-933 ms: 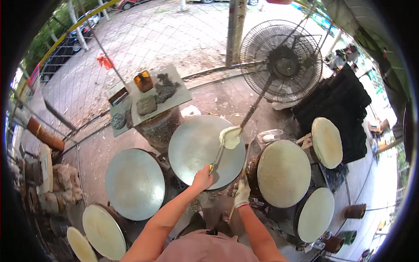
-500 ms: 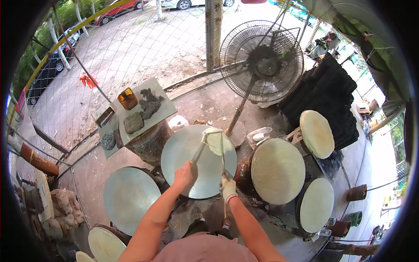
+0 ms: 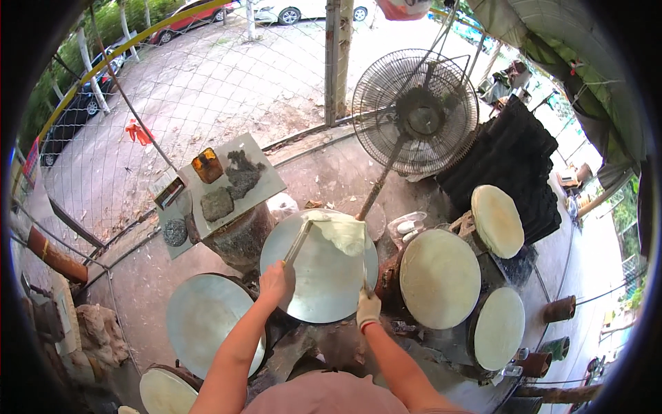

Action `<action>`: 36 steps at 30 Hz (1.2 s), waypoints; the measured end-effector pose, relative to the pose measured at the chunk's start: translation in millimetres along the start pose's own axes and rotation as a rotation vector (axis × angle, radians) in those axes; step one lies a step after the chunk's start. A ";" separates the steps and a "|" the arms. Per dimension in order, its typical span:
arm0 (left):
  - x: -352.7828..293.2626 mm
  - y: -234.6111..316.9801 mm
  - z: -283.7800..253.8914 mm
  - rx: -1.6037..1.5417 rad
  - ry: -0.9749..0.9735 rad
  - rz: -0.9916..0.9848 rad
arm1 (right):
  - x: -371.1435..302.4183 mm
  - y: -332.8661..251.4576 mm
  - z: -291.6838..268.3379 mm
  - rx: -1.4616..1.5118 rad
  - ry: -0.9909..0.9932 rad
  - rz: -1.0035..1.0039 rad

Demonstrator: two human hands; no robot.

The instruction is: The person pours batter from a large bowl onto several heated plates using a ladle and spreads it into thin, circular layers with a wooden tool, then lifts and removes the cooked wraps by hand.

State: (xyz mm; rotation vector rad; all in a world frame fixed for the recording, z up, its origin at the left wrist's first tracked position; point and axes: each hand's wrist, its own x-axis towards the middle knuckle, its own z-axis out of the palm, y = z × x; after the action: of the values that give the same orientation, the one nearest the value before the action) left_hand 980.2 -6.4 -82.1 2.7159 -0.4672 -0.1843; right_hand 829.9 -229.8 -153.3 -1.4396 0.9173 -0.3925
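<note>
In front of me is a round pale metal griddle [image 3: 318, 293]. Soft pale batter or dough [image 3: 345, 236] lies across its far right part. My bare left hand [image 3: 274, 281] is closed around a long, flat, light-coloured scraper [image 3: 299, 241], whose far end meets the left side of the batter. A white glove with a red cuff band covers my right hand [image 3: 369, 307]. That hand is closed on a thin stick-like tool [image 3: 365, 273] reaching up to the batter's right edge; its tip cannot be made out.
Another bare griddle [image 3: 207, 324] stands at left. Griddles covered with pale sheets [image 3: 440, 279] stand at right, one more at lower left [image 3: 165, 395]. Beyond are a large fan [image 3: 417, 114], a black corrugated stack [image 3: 507, 169] and a board [image 3: 252, 196] holding an amber container [image 3: 207, 165].
The batter has spread wider across the griddle's far side. The two tools have moved apart, the left one leftward and the right one rightward. The view has shifted slightly.
</note>
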 end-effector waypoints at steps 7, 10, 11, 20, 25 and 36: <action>-11.3 -31.2 -7.9 0.076 0.035 -0.049 | 1.9 -53.6 23.8 -0.158 -0.268 0.110; -9.4 -39.7 -16.7 0.128 0.045 -0.009 | 19.6 13.2 11.7 -0.336 -0.030 -0.214; -9.5 -41.0 -14.4 0.148 0.054 0.015 | 32.4 44.6 9.7 -0.564 0.100 -0.402; -47.2 -89.0 -39.3 0.135 0.146 0.003 | 34.4 -12.7 9.3 -0.223 -0.207 0.006; -81.4 -106.9 -42.3 0.095 0.137 0.009 | 29.3 -38.0 56.1 -0.369 -0.421 0.012; -165.8 -107.2 -39.2 -0.199 0.227 -0.082 | 27.9 -73.2 58.9 -0.388 -0.691 0.214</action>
State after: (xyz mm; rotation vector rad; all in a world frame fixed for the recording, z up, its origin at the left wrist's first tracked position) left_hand 864.1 157.9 -76.8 2.5221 -0.2573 0.0533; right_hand 911.3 -221.1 -99.3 -1.6453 0.5790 0.4517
